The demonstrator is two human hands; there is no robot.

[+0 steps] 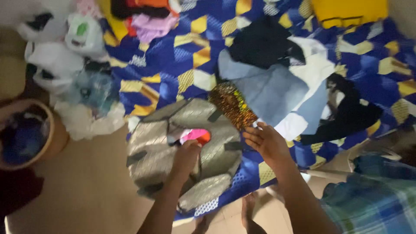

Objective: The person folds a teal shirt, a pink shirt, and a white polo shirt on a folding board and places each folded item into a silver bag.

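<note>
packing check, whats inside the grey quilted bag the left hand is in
Through the opening of the grey quilted bag a pink and orange cloth shows beside the left hand. Anything deeper is covered by the bag's sides and the hand.

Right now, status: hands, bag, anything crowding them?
Left hand inside grey quilted bag, beside pink item. Right hand open, touching patterned cloth. Clothes pile close behind.
</note>
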